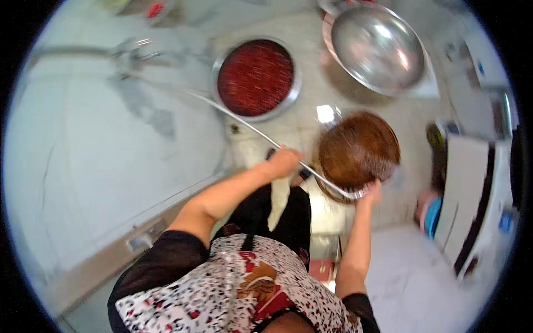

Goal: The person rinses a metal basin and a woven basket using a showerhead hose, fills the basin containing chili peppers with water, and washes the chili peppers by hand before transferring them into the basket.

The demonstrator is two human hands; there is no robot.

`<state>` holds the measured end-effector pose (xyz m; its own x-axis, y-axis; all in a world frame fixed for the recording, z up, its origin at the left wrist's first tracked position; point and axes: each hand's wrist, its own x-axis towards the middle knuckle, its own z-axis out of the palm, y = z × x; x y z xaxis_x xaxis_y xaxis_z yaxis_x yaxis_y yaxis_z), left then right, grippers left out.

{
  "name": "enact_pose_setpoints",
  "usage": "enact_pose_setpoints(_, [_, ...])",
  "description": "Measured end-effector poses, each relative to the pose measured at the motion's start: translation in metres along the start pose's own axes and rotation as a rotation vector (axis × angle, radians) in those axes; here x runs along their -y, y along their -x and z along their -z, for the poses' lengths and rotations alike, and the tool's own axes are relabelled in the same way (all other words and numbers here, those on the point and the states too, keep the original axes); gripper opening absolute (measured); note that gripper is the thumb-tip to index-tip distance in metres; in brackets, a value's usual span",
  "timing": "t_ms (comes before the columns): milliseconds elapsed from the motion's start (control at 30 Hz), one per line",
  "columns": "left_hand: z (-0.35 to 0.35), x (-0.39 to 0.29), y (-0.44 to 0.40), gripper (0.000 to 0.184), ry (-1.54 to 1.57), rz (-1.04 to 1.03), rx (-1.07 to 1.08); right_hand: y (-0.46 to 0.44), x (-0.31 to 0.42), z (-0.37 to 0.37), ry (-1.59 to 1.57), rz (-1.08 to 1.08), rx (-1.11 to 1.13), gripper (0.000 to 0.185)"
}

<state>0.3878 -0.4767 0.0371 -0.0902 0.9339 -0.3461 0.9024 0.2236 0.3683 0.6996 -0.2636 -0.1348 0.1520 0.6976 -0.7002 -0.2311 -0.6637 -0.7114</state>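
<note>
My left hand (pixel 284 162) is closed around the middle of a long, shiny metal hose (pixel 252 129). That hose runs from beside a tap fitting (pixel 133 55) at upper left down to my right hand (pixel 373 191). The fingers of my right hand are wrapped round its curved end, at the near rim of a round brown pan (pixel 358 150). A blurred grey patch by that end may be water spray; I cannot tell. Ahead of my left hand stands a round metal basin with dark red contents (pixel 255 77).
A large shiny metal bowl (pixel 377 50) is at upper right. A pale counter (pixel 100 150) fills the left side, its edge beside my left arm. White cabinet-like units (pixel 466 188) stand at right, with a blue item (pixel 433 216) near them. The floor is tiled.
</note>
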Motion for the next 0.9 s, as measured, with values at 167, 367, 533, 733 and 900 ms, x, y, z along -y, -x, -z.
enact_pose_setpoints(167, [0.044,0.035,0.048,0.059,-0.007,0.179,-0.14,0.145,0.081,-0.082,0.411,0.244,-0.073,0.018])
enact_pose_setpoints(367, [0.123,0.099,0.12,0.058,-0.121,0.417,-0.372,0.173,0.091,-0.102,0.431,0.467,0.256,0.021])
enact_pose_setpoints(533, [0.175,0.157,0.162,0.058,-0.173,0.522,-0.486,0.203,0.095,-0.144,0.53,0.668,0.336,0.019])
enact_pose_setpoints(733, [0.24,0.264,0.179,0.055,-0.388,0.636,-0.488,0.25,0.093,-0.217,0.612,0.8,0.503,0.021])
enact_pose_setpoints(900, [0.286,0.356,0.171,0.051,-0.596,0.721,-0.407,0.286,0.09,-0.297,0.558,0.871,0.609,0.025])
